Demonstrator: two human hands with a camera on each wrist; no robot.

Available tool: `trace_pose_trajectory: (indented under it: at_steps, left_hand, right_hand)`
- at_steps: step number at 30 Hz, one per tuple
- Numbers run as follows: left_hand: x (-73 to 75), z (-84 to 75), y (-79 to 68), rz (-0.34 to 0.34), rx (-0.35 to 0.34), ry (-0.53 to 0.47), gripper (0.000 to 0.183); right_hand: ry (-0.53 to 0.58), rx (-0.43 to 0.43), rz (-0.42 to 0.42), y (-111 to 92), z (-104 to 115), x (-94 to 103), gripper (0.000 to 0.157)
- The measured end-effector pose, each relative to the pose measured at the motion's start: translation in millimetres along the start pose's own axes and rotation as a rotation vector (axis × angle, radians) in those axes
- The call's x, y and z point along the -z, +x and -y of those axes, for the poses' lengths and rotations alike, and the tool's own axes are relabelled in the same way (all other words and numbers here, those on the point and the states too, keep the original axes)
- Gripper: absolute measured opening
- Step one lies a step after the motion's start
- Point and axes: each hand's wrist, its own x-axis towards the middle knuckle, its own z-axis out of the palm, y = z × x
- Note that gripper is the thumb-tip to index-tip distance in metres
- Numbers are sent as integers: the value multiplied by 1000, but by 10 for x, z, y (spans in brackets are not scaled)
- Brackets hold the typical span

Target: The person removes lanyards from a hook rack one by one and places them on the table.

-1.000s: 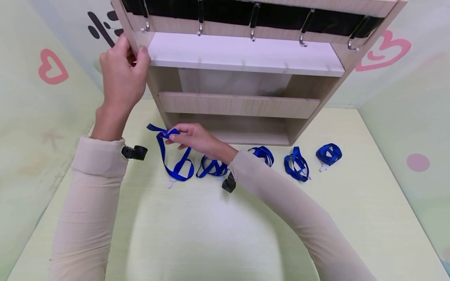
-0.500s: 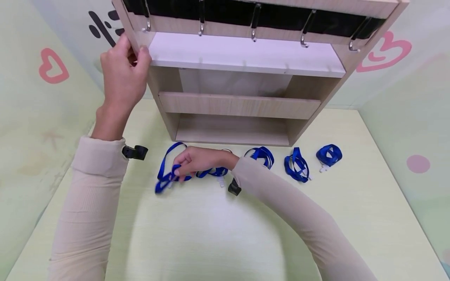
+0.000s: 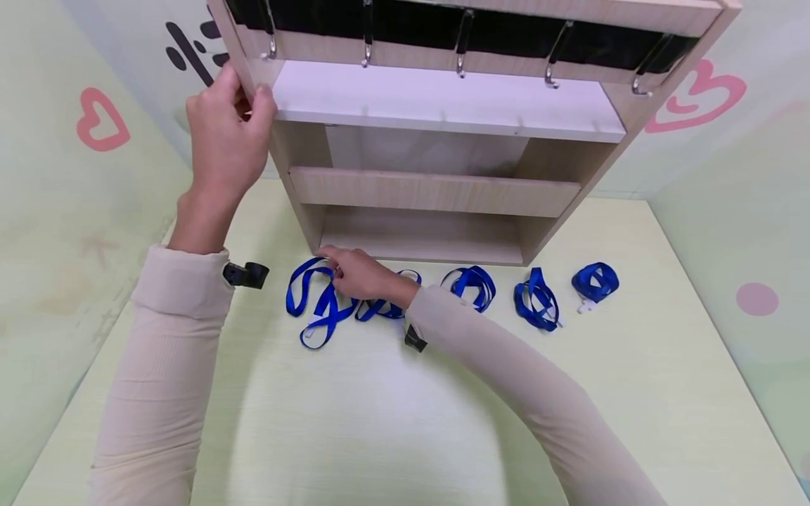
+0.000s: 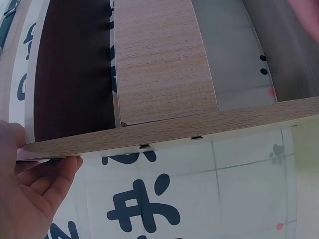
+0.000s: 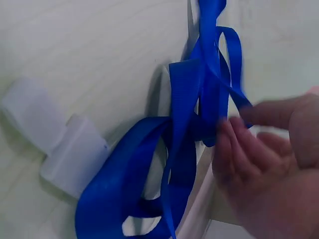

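My left hand grips the left side panel of a wooden rack near its upper part, thumb on one face and fingers on the other. At the rack's lower left corner, my right hand reaches down to a loosely looped blue lanyard on the table. In the right wrist view its thumb and fingertips pinch a narrow stretch of the blue strap. A white plastic fitting lies beside the strap there.
Several more blue lanyards lie in a row before the rack, including one behind the right hand and a coil at far right. Metal hooks hang from a black strip on the rack above a white shelf. Walls enclose the table.
My right hand first carried part of the lanyard toward the table's front, then moved back toward the rack. The lanyard now lies in wider loops. My left hand stays on the panel.
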Motion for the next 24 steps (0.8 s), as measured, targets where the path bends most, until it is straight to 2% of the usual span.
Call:
trace_pose_trajectory:
  at_steps: [2,4,6,8,11,13,15,19,24]
  left_hand:
    - [-2,-2,3,3,3,6,37]
    - [-3,-5,2,3,4,10,37]
    - [-2,-4,1,0,2,8,37]
    - [-1,-4,-1,-1,1,9,37]
    - [-3,-6,-3,3,3,13,37]
    - [-6,-8,-4,6,5,11,37]
    - [-9,-10,-7,7,5,9,37]
    - [-11,-8,-12,0,-3,-5,36]
    - [-5,-11,-15,-4,-4,-14,36]
  right_hand:
    - [-44,-27,-61,-17,14,14,51]
    - [-107,-61,-114,-37,24,34,40]
    - [-158,-104,-128,-52,35,48,31]
    - [-188,-146,-91,-58,45,49,26]
    - [-207,-172,6,-45,67,27,26]
    - [-206,-164,66,-22,80,0,29]
    - [-190,-138,90,6,93,-32,30]
    - [-117,-88,79,59,118,-93,27]
    - [-26,-103,70,60,152,-69,17]
